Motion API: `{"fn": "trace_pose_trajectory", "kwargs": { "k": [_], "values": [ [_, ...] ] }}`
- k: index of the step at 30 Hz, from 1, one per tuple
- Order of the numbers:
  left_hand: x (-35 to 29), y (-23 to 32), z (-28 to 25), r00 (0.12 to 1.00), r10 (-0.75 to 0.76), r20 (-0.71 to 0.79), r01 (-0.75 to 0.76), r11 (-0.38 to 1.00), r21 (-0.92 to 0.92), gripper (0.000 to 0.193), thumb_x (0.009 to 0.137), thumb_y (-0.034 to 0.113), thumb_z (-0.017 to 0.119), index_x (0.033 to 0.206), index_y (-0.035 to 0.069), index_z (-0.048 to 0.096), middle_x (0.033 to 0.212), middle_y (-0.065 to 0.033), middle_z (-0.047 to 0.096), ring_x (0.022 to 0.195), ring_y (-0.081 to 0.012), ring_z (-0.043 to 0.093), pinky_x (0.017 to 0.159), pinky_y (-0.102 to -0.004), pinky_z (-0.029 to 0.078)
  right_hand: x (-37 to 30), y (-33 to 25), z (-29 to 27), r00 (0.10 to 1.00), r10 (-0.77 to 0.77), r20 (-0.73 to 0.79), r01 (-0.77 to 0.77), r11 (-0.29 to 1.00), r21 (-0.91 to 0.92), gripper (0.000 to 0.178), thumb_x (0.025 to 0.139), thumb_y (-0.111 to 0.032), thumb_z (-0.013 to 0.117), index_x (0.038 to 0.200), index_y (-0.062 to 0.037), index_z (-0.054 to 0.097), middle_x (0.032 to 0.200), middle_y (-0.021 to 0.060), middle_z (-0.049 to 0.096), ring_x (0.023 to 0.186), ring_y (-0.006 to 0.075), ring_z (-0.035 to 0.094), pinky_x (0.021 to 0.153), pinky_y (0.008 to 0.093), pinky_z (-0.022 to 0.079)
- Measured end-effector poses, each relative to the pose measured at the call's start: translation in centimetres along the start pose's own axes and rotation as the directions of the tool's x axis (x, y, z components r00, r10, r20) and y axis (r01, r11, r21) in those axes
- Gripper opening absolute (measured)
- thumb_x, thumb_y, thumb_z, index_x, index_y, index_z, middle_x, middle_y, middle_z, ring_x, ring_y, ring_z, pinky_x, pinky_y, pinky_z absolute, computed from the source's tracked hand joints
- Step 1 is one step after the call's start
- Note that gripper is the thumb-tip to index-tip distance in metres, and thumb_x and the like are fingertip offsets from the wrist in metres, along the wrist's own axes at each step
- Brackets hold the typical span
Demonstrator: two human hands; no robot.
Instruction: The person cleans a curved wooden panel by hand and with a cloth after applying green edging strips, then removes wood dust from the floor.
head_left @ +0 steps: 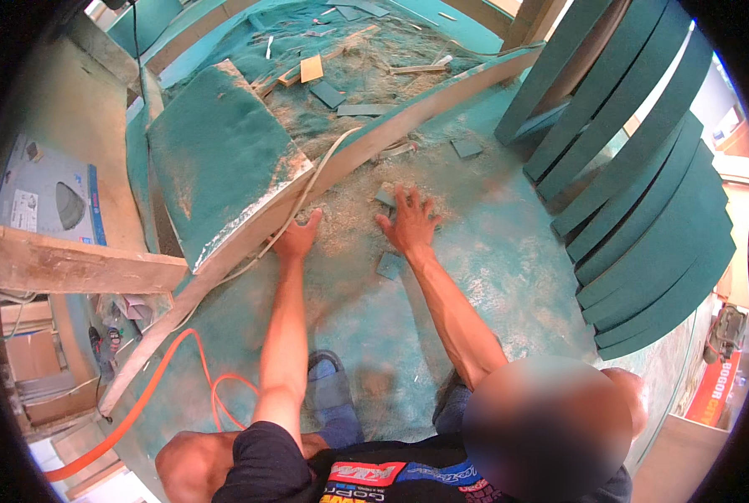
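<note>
My right hand (410,225) rests on the sawdust-strewn floor, its fingers spread. Under or beside its fingertips is a small dark-green scrap (384,198); another scrap (389,265) lies just below the hand. My left hand (297,238) is down by a long wooden board (349,178) set on edge, thumb stretched out toward a patch of sawdust (341,220). Its other fingers are partly hidden beside a pale cable (314,178) that runs along the board. I see nothing held in either hand.
Curved dark-green panels (643,243) stand in a row at the right. A green-dusted box-like block (224,151) sits behind the board at the left. Beyond it lie wood offcuts (311,69). An orange hose (161,369) loops at lower left, near my sandalled foot (330,394).
</note>
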State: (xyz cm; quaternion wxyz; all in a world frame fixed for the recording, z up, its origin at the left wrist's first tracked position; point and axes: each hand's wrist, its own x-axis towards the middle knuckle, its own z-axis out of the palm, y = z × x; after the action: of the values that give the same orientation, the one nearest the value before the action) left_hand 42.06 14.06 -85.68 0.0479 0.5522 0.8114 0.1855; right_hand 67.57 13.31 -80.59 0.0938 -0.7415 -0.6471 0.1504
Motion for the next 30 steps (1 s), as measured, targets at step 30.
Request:
{"fn": "trace_pose_trajectory", "kwargs": {
  "k": [30],
  "values": [
    [-2.3,0.9,-3.3,0.950,0.194,-0.245,-0.229,0.965,-0.125,0.076,0.074,0.053,0.076,0.129,0.002,0.063,0.130,-0.0259,0.061,0.125,-0.0441,0.052,0.111,-0.0542,0.034,3.7,3.5,-4.9,0.942,0.214,0.258,-0.333,0.688,0.645,0.089,0.063,-0.042,0.088,0.130,0.0043,0.050,0.114,0.0195,0.067,0.102,0.0307,0.067,0.086,0.0432,0.054]
  ]
}}
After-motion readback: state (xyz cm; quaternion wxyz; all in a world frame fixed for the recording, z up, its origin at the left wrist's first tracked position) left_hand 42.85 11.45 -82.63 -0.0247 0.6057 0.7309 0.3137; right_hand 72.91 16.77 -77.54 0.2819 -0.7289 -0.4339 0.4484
